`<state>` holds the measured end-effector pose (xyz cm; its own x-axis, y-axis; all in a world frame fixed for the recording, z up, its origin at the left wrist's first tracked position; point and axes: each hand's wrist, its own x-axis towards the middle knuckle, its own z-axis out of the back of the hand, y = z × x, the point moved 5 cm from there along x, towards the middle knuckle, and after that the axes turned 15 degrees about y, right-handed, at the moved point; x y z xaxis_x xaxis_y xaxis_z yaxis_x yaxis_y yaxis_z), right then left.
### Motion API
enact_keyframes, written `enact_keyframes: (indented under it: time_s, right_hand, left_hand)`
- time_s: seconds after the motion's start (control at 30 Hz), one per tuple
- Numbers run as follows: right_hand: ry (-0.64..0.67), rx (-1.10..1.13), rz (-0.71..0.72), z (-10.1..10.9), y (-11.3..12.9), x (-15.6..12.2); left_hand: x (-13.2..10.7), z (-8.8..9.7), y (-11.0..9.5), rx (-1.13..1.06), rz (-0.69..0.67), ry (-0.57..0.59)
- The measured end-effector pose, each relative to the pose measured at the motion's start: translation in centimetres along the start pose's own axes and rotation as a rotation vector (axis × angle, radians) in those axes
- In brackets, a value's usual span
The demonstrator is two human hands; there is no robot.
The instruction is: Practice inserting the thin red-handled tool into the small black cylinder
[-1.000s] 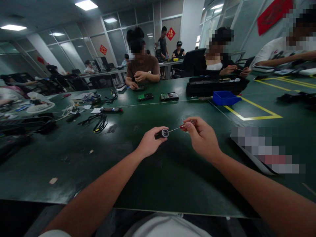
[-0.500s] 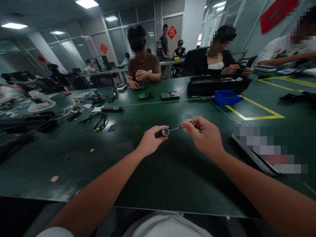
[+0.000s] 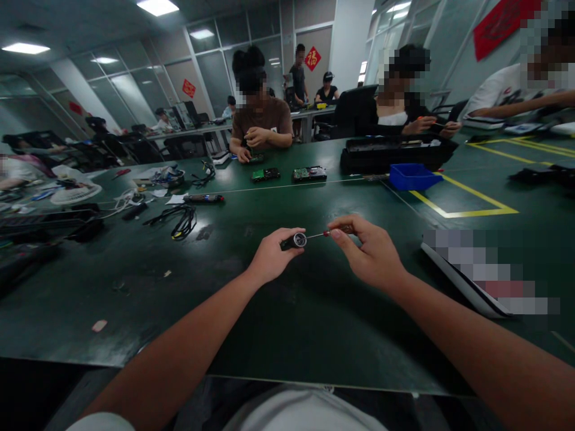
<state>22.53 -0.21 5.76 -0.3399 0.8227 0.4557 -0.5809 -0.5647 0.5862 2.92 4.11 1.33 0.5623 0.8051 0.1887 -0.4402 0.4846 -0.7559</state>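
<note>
Frame centre, above the green surface (image 3: 287, 323): left hand (image 3: 269, 258) clamping small black cylindrical part (image 3: 294, 241); right hand (image 3: 371, 254) pinching a screwdriver (image 3: 330, 233), its tip meeting the part's end. Fastening appearing unfinished.

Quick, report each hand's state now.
Left hand: closed on small black cylindrical part.
Right hand: closed on thin red-handled screwdriver.

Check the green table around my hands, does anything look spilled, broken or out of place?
Nothing looks spilled or broken. Small pale scraps lie loose on the table left of the left hand, and black cables sit in a tangle farther back.
</note>
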Motion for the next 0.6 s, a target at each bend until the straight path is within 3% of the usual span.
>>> enact_keyframes:
  time_s: [0.23, 0.43, 0.6]
  right_hand:
    - [0.118, 0.093, -0.088, -0.7, -0.4, 0.1]
    - [0.075, 0.111, -0.115, -0.7, -0.2, -0.1]
    - [-0.007, 0.325, -0.171, -0.9, -1.4, -0.2]
  left_hand:
    - [0.1, -0.1, 0.0, 0.009, 0.001, 0.016]
    - [0.1, -0.3, -0.1, 0.034, -0.026, 0.029]
    - [0.0, -0.1, 0.0, 0.049, -0.023, 0.013]
